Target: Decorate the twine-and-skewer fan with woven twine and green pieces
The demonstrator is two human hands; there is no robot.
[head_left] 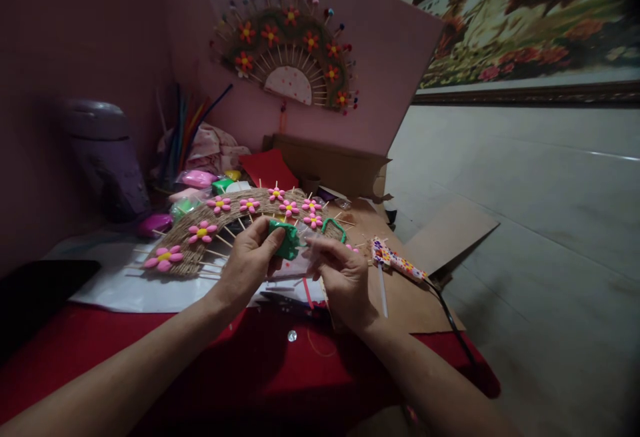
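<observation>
My left hand (250,258) is closed around a lump of green clay in clear wrapping (284,238), held just above the table. My right hand (339,270) pinches at the wrapping's right edge; its fingertips are pressed together. Behind both hands lies a fan-shaped jute craft (200,240) with wooden sticks and several pink clay flowers (163,258). A green ring-shaped piece (334,227) lies just beyond my right fingers.
A finished fan craft (289,57) hangs on the pink board. A purple jar (107,157), pipe cleaners (185,127), clay packs and a cardboard box (333,167) stand behind. A patterned glue gun (397,262) lies on cardboard at right. Red cloth (150,350) covers the table.
</observation>
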